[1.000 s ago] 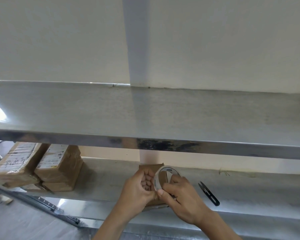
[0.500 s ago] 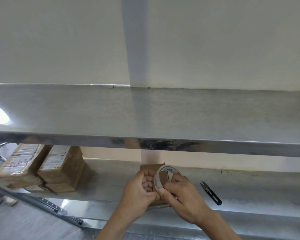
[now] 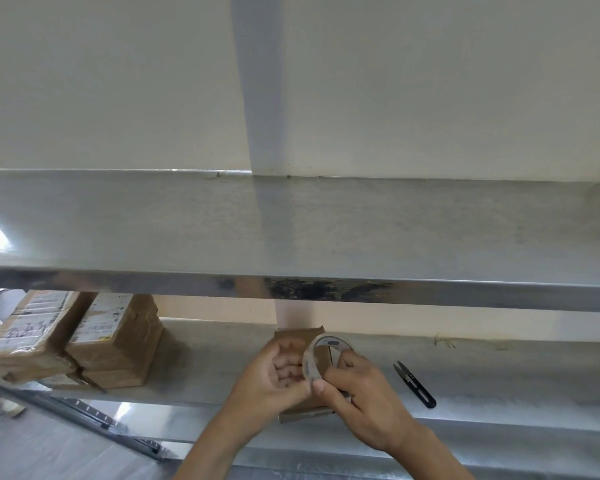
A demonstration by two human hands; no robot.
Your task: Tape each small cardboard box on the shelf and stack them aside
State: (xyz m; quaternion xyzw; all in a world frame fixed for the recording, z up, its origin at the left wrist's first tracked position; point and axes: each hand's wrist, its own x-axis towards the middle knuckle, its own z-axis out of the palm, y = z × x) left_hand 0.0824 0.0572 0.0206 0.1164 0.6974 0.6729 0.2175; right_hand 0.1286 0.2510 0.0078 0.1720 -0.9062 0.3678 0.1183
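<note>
Head view: my left hand (image 3: 274, 377) and right hand (image 3: 357, 398) both gripped the tape roll (image 3: 321, 358) above one small box (image 3: 297, 337) on the shelf (image 3: 499, 379). That box looked untaped; finished boxes (image 3: 115, 341) sat stacked at left; scissors (image 3: 414, 384) lay unused.

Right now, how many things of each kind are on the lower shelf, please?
Cardboard boxes: at least 4; left stack, more may hide; one under the hands
Tape roll: 1
Snips: 1
Total: at least 6
</note>
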